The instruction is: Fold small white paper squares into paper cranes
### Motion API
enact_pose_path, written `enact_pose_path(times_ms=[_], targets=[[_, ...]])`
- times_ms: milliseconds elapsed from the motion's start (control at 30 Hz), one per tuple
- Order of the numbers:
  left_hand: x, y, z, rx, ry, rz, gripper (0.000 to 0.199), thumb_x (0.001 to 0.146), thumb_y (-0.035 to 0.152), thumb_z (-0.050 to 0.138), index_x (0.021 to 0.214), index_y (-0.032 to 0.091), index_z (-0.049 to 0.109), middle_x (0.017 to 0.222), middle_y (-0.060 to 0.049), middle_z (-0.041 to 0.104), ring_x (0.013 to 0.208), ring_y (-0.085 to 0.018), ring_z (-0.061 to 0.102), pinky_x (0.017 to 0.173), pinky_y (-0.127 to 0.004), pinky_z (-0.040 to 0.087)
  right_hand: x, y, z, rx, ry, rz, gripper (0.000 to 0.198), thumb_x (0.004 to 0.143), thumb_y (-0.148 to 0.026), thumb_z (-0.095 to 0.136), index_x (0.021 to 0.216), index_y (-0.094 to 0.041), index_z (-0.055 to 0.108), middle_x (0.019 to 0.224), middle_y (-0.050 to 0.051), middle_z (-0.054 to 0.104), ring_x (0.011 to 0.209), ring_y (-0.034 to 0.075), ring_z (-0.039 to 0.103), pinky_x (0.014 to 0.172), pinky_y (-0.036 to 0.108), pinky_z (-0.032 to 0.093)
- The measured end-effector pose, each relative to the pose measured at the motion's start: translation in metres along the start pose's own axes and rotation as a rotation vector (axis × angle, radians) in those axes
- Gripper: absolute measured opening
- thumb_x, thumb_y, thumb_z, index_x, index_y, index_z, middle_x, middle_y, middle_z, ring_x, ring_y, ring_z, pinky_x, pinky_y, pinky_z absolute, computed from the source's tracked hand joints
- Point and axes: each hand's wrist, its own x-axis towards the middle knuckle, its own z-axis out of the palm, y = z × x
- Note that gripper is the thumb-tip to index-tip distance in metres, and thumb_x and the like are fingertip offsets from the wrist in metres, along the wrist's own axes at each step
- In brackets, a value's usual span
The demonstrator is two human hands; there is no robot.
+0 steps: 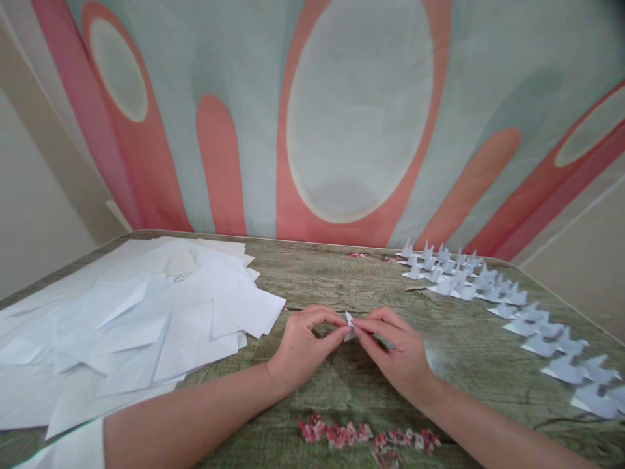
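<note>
A small piece of folded white paper (348, 318) is pinched between my two hands over the middle of the table. My left hand (310, 339) grips its left side with thumb and forefinger. From the other side, the thumb and forefinger of my right hand (395, 342) close on it. Most of the folded paper is hidden by my fingertips, and only a pointed tip and a lower bit show. Off to the right stand several folded white paper birds (486, 280) in rows. Left of my hands lies a wide, loose pile of white paper sheets (190, 332).
The table (303, 273) has a wood-grain top with printed pink flowers (342, 433) near its front. A wall hanging with pink and pale green shapes (244, 163) rises behind the back edge. The paper pile reaches close to my left forearm.
</note>
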Motion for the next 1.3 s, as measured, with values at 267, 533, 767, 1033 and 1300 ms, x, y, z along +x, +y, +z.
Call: enact_pose_path(times_ms=[267, 533, 767, 1033, 1300], targets=[[-0.0001, -0.0011, 0.0007, -0.014, 0.002, 0.007, 0.006, 0.077, 0.023, 0.065, 0.077, 0.018, 0.068, 0.08, -0.002, 0.068, 0.079, -0.015, 0.061, 0.079, -0.026, 0.046, -0.0012, -0.0004, 0.0, -0.006, -0.032, -0.007, 0.019, 0.083, -0.017, 0.056, 0.094, -0.024, 0.069, 0.075, 0.003, 0.059, 0.07, 0.015, 0.055, 0.063, 0.03, 0.046], [-0.0016, 0.0013, -0.0001, 0.003, 0.001, 0.036, 0.004, 0.077, 0.022, 0.065, 0.077, 0.018, 0.067, 0.078, -0.001, 0.066, 0.078, -0.014, 0.059, 0.077, -0.025, 0.044, -0.0019, 0.0002, -0.0002, 0.0, -0.044, -0.018, 0.022, 0.082, -0.015, 0.056, 0.097, -0.025, 0.069, 0.074, 0.002, 0.058, 0.069, 0.015, 0.054, 0.063, 0.029, 0.044], [-0.0019, 0.0016, -0.0001, 0.006, 0.0, 0.026, 0.005, 0.077, 0.021, 0.065, 0.076, 0.018, 0.067, 0.076, -0.001, 0.065, 0.076, -0.013, 0.059, 0.076, -0.025, 0.043, -0.0022, -0.0002, -0.0007, -0.011, -0.055, -0.021, 0.023, 0.083, -0.015, 0.057, 0.099, -0.026, 0.068, 0.071, 0.001, 0.057, 0.066, 0.014, 0.052, 0.061, 0.029, 0.041], [-0.0006, -0.0019, 0.0003, 0.006, -0.022, 0.054, 0.006, 0.078, 0.022, 0.064, 0.076, 0.017, 0.066, 0.076, -0.001, 0.061, 0.076, -0.013, 0.056, 0.074, -0.025, 0.042, -0.0031, 0.0019, -0.0007, -0.017, -0.079, -0.043, 0.023, 0.083, -0.014, 0.056, 0.099, -0.026, 0.068, 0.068, 0.001, 0.055, 0.065, 0.014, 0.05, 0.06, 0.029, 0.037], [-0.0013, 0.0028, -0.0004, 0.002, -0.03, 0.053, 0.005, 0.078, 0.02, 0.064, 0.075, 0.016, 0.063, 0.076, -0.001, 0.06, 0.078, -0.013, 0.055, 0.076, -0.025, 0.041, -0.0019, 0.0004, -0.0014, -0.006, -0.099, -0.041, 0.021, 0.083, -0.014, 0.056, 0.096, -0.025, 0.069, 0.068, 0.001, 0.055, 0.064, 0.013, 0.05, 0.061, 0.029, 0.037]])
